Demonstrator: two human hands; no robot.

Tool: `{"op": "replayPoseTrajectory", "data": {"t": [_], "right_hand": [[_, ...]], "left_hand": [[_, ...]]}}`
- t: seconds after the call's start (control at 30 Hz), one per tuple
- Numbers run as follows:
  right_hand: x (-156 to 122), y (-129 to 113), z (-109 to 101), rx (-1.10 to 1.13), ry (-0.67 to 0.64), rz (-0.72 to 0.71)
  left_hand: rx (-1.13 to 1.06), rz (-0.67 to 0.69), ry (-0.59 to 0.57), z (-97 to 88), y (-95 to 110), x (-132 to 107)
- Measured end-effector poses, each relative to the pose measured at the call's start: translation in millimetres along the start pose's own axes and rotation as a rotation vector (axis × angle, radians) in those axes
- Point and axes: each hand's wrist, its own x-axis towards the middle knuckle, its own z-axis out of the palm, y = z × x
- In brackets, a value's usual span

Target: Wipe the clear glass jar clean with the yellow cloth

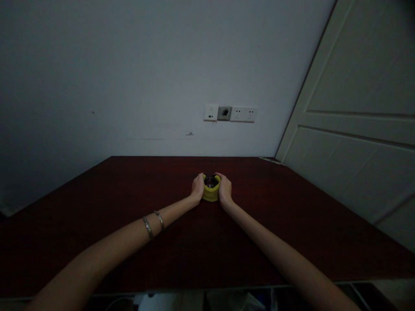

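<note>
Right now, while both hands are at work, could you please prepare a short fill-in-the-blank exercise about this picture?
1. Between the left hand and right hand, the cloth is ____ in colour.
2. The bracelets are on the ____ arm.
3. The door is on the picture's ____ side.

Missing words: yellow; left; right.

My view is dim: the grey-lit wall [155,69] outshines the tabletop [126,259], darkest along its near edge, and my left hand [197,187] and right hand [225,189] lack fine detail.
</note>
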Motion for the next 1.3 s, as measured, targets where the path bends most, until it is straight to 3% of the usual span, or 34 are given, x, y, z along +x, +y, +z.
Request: {"op": "replayPoseTrajectory", "data": {"t": [0.4, 1.3], "right_hand": [[-2, 9, -7, 0.001, -0.034, 0.064], [-3, 11, -2, -0.004, -0.058, 0.055]], "left_hand": [[0.080, 0.024, -0.018, -2.1, -9, -4], [0.196, 0.033, 0.012, -6.9, -10, -5]]}}
